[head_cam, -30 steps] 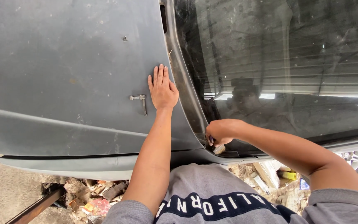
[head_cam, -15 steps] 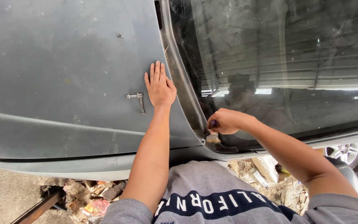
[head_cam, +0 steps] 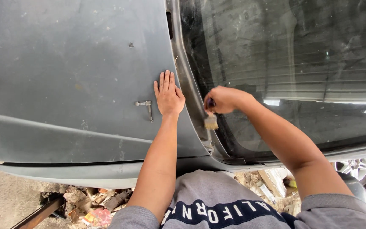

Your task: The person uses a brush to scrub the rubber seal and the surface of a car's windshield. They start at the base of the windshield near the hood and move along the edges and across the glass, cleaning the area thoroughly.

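Paintbrush (head_cam: 210, 121) handle hidden inside right hand (head_cam: 222, 99)

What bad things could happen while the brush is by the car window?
The small pale-bristled paintbrush in the right hand sits close to the dark glass car window, so its bristles might smear the glass. The left hand lies flat on the dusty grey metal car panel, beside a small L-shaped metal tool that could get knocked off.

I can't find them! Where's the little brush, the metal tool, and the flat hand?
brush (head_cam: 211, 122), head view, on its pale bristles.
metal tool (head_cam: 145, 106), head view, on its bend.
left hand (head_cam: 168, 95), head view, on its back.
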